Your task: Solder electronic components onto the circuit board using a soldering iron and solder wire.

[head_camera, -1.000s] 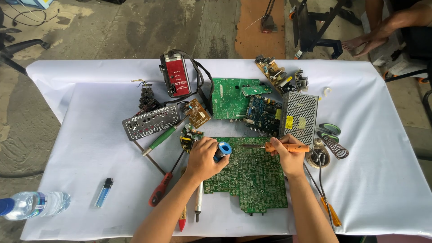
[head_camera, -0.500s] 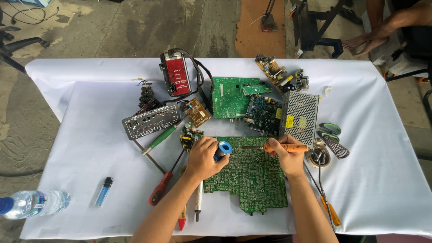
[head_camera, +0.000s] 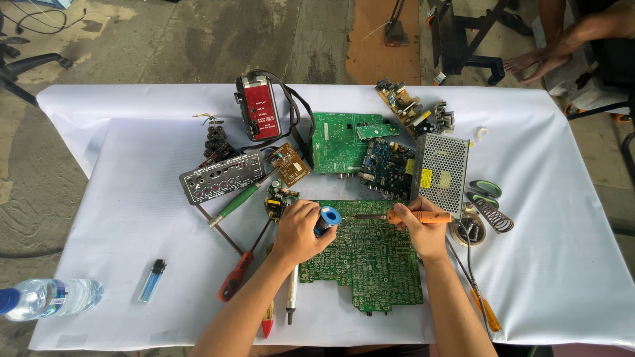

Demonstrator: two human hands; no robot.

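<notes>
A large green circuit board (head_camera: pixel 370 264) lies solder side up on the white-covered table (head_camera: pixel 132 225) in front of me. My left hand (head_camera: pixel 301 231) grips a blue spool of solder wire (head_camera: pixel 328 217) at the board's upper left corner. My right hand (head_camera: pixel 423 231) holds an orange-handled soldering iron (head_camera: pixel 413 217), lying nearly level, its metal tip pointing left toward the spool over the board's top edge.
Behind the board lie a green circuit board (head_camera: pixel 340 142), a blue one (head_camera: pixel 387 165), a perforated metal power supply (head_camera: pixel 442 173), a red meter (head_camera: pixel 259 116), a black panel (head_camera: pixel 221 177) and screwdrivers (head_camera: pixel 237 274). An iron stand (head_camera: pixel 473 228), lighter (head_camera: pixel 152 281) and water bottle (head_camera: pixel 49 297) are nearby. Another person's feet (head_camera: pixel 532 63) are at top right.
The soldering iron has tilted slightly, its tip edging left along the board's top edge toward the spool. Both hands otherwise stay in place.
</notes>
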